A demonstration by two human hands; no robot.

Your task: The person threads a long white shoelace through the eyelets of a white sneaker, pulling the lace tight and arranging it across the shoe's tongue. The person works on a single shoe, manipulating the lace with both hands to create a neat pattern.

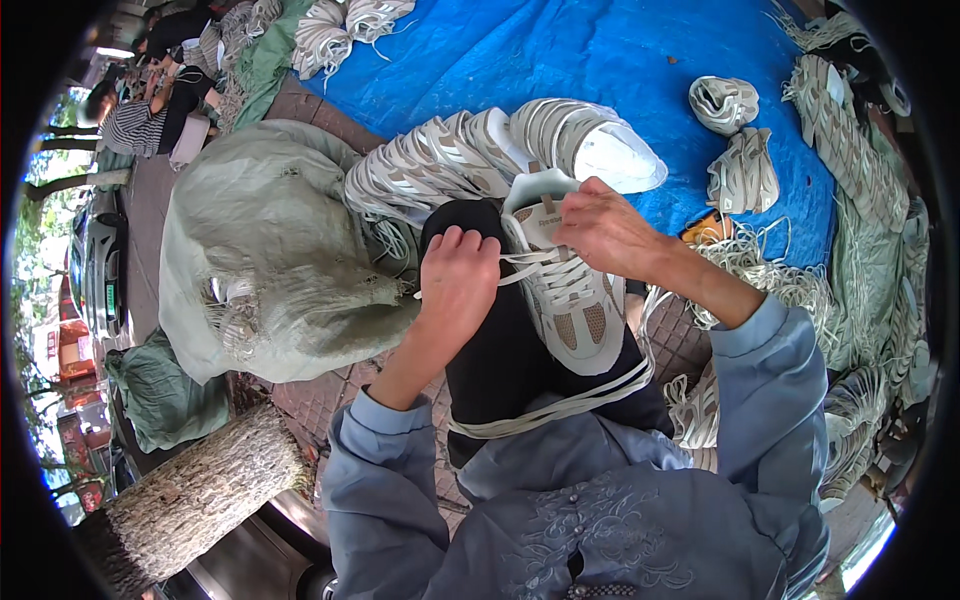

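A white and beige sneaker (571, 320) rests on my lap with its toe toward me and its opening away. My left hand (460, 272) is closed on a whitish shoelace (520, 262), which stretches from the fist to the upper eyelets. On the other side, my right hand (610, 232) pinches the sneaker's upper edge beside the tongue (540, 222). Its fingertips are partly hidden, so any lace end between them cannot be made out. A bundle of loose laces (560, 405) lies across my dark-trousered thighs.
Nested sneakers (440, 158) form a row just beyond my knees. A stuffed pale sack (270, 250) stands at the left, near a tree trunk (195, 490). Ahead lies a blue tarp (470, 60) with a few shoes (742, 170). Laces (760, 275) and piled shoes (850, 150) are at the right. Another person (140, 125) sits far left.
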